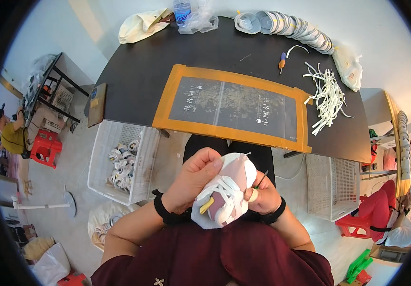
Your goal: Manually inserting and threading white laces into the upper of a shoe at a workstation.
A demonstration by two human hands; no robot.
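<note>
A small white and pale pink shoe with white laces is held over my lap. My left hand wraps over its top and left side. My right hand grips it from the right, with a taped finger and a thin dark tool sticking up between the fingers. A yellow lace tip hangs at the shoe's lower left. Both wrists wear black bands.
A dark table ahead carries an orange-edged mat, a heap of white laces, a screwdriver, and a row of shoe soles. A white basket of shoes stands left, another basket right.
</note>
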